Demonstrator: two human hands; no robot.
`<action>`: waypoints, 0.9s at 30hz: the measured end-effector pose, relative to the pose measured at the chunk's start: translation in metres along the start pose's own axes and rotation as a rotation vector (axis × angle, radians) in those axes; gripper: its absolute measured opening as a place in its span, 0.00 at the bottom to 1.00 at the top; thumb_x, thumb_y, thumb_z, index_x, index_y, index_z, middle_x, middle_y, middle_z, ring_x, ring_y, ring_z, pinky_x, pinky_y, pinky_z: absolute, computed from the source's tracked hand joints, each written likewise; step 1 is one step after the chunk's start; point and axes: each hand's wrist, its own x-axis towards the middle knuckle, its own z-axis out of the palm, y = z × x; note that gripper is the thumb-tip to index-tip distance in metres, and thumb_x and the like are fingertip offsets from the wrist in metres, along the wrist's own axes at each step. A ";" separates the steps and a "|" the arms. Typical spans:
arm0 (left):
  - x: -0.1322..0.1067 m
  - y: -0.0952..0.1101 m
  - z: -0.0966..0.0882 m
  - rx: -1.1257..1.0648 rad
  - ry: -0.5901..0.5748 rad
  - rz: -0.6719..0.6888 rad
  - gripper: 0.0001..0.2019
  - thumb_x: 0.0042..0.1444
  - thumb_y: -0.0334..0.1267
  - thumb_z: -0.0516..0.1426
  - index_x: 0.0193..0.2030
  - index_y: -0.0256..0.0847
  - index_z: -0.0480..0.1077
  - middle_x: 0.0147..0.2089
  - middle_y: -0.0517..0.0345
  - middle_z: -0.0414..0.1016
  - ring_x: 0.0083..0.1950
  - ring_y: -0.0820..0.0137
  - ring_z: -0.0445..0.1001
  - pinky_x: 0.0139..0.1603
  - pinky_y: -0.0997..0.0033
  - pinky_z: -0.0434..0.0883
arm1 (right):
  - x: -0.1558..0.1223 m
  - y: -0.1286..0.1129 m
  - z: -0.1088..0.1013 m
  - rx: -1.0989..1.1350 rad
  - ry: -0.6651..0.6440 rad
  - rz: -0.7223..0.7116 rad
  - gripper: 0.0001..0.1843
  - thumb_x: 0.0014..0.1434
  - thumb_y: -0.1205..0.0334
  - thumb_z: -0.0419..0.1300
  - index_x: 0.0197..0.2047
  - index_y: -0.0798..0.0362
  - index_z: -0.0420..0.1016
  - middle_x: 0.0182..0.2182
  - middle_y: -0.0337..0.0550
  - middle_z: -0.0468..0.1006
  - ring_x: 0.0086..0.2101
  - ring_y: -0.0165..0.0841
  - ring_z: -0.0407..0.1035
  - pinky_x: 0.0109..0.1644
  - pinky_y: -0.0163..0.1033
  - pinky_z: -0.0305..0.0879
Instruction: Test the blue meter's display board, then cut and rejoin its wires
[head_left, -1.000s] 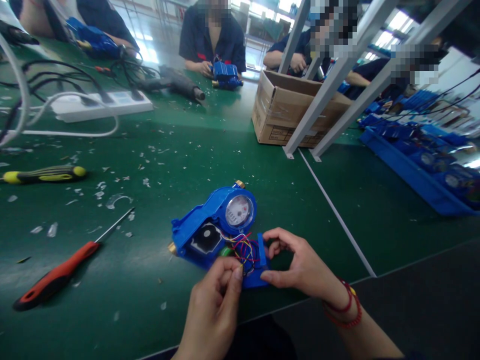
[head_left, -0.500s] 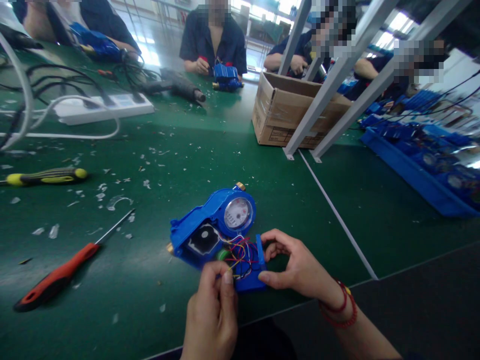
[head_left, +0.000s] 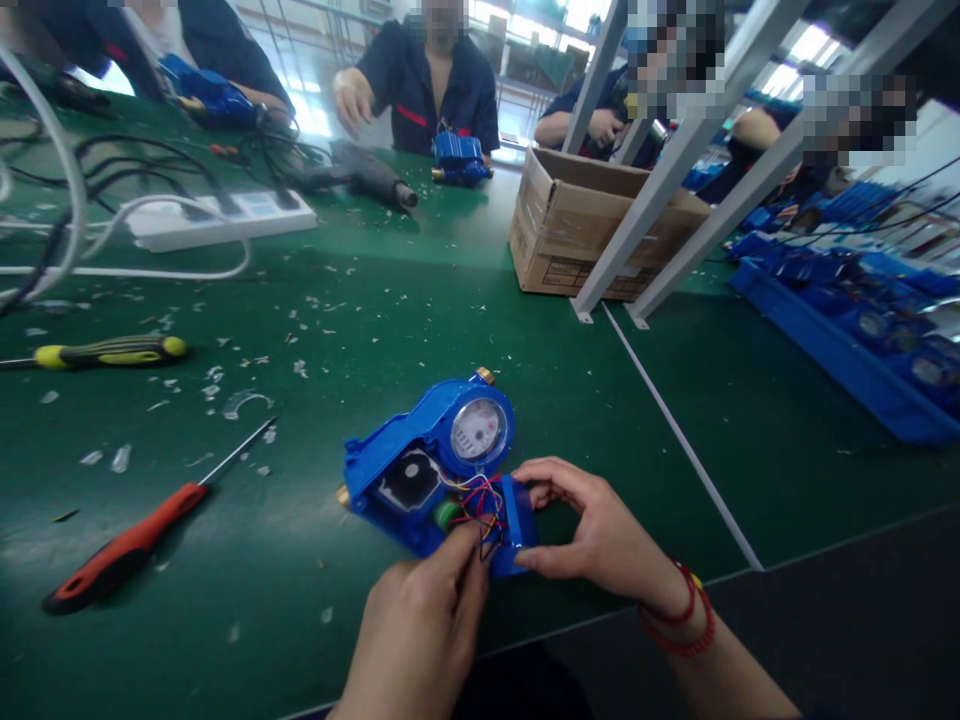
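A blue water meter (head_left: 431, 455) with a round dial lies open on the green table (head_left: 375, 330) in front of me. Its blue cover (head_left: 517, 525) hangs at the right end, joined by thin coloured wires (head_left: 480, 505). My left hand (head_left: 424, 630) pinches at the wires near the cover. My right hand (head_left: 592, 535), with red cord bracelets at the wrist, grips the cover between thumb and fingers.
A red-handled screwdriver (head_left: 142, 535) and a yellow-handled one (head_left: 105, 352) lie at the left among plastic scraps. A power strip (head_left: 225, 215), a cardboard box (head_left: 585, 235), grey frame legs (head_left: 622, 260) and a blue tray (head_left: 847, 330) of meters stand further off. Other people work across the table.
My left hand's fingers moved forward into the wires. My right hand stays on the cover. Across the table a person raised a hand.
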 end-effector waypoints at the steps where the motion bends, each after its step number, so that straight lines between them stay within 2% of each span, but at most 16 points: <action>1: 0.001 0.003 0.001 -0.017 0.003 -0.011 0.13 0.60 0.41 0.46 0.43 0.45 0.70 0.31 0.57 0.76 0.27 0.70 0.73 0.27 0.77 0.64 | 0.000 0.000 0.000 -0.002 -0.001 0.001 0.31 0.42 0.58 0.71 0.49 0.49 0.67 0.43 0.40 0.70 0.38 0.32 0.66 0.43 0.38 0.66; 4: 0.006 0.009 0.003 -0.082 0.040 -0.020 0.11 0.58 0.39 0.48 0.30 0.41 0.69 0.25 0.59 0.71 0.25 0.72 0.68 0.25 0.78 0.60 | 0.001 0.000 -0.001 0.006 -0.001 0.004 0.31 0.43 0.58 0.71 0.49 0.49 0.66 0.42 0.40 0.70 0.38 0.32 0.66 0.43 0.37 0.65; 6: 0.008 0.010 0.005 -0.156 0.052 -0.043 0.12 0.57 0.39 0.48 0.26 0.40 0.66 0.21 0.62 0.65 0.23 0.75 0.62 0.23 0.79 0.56 | 0.002 -0.001 -0.001 0.011 -0.007 0.007 0.30 0.43 0.59 0.71 0.49 0.49 0.67 0.41 0.39 0.70 0.38 0.32 0.66 0.43 0.37 0.65; 10: 0.011 0.008 0.007 -0.370 -0.002 -0.106 0.12 0.57 0.42 0.49 0.26 0.39 0.65 0.19 0.66 0.55 0.21 0.77 0.53 0.20 0.79 0.49 | 0.005 -0.002 -0.001 0.011 -0.029 0.022 0.30 0.42 0.59 0.71 0.49 0.48 0.67 0.41 0.39 0.70 0.38 0.32 0.66 0.43 0.38 0.65; 14: 0.012 0.007 0.006 -0.470 -0.058 -0.136 0.11 0.57 0.43 0.49 0.28 0.40 0.63 0.20 0.65 0.61 0.20 0.77 0.53 0.21 0.78 0.49 | 0.006 -0.003 0.000 0.011 -0.047 0.030 0.30 0.42 0.60 0.71 0.48 0.47 0.67 0.42 0.38 0.70 0.39 0.32 0.66 0.43 0.38 0.65; 18: 0.012 0.009 0.004 -0.403 -0.048 -0.110 0.09 0.57 0.40 0.48 0.30 0.40 0.63 0.23 0.63 0.65 0.22 0.75 0.58 0.23 0.77 0.53 | 0.008 -0.006 -0.002 0.021 -0.047 0.036 0.29 0.42 0.60 0.71 0.47 0.48 0.67 0.41 0.38 0.71 0.39 0.32 0.67 0.44 0.38 0.65; 22: 0.009 0.011 0.003 -0.231 -0.006 -0.105 0.05 0.55 0.37 0.49 0.29 0.42 0.62 0.20 0.66 0.61 0.21 0.74 0.59 0.23 0.76 0.52 | 0.009 -0.005 -0.002 0.038 -0.042 0.063 0.29 0.41 0.60 0.71 0.47 0.50 0.68 0.39 0.39 0.72 0.39 0.33 0.68 0.44 0.38 0.65; 27: 0.005 0.005 0.000 -0.214 0.073 -0.108 0.04 0.56 0.37 0.47 0.33 0.43 0.61 0.18 0.70 0.57 0.18 0.76 0.58 0.21 0.77 0.53 | 0.009 0.000 -0.001 0.090 -0.052 0.098 0.30 0.41 0.62 0.71 0.47 0.51 0.66 0.36 0.38 0.73 0.37 0.32 0.68 0.43 0.38 0.66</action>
